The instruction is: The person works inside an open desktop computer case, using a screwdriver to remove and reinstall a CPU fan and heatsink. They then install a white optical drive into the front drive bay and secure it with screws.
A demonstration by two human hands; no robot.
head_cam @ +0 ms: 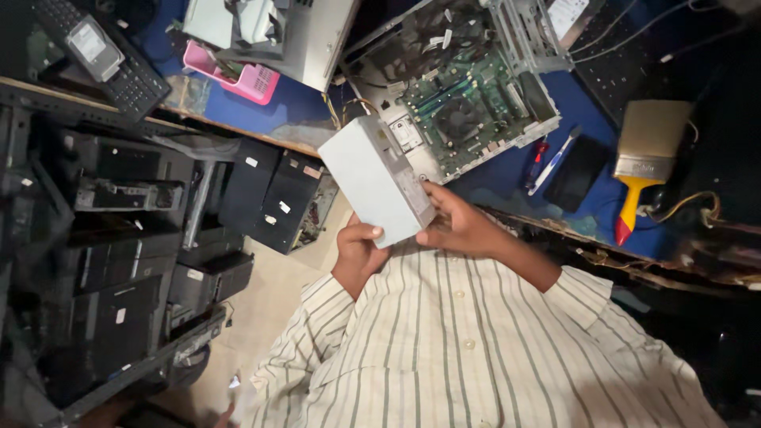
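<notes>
Gripping a pale grey metal box (376,180) between both hands, you close your left hand (358,246) on its lower corner, right hand (456,224) clasping its labelled side.

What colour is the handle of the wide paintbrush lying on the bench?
The paintbrush handle is yellow with a red tip, seen in the head view.

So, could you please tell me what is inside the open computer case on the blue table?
The open computer case shows a green motherboard with a round fan and a metal drive cage. The grey power supply box, held by both hands, covers its near corner.
</notes>
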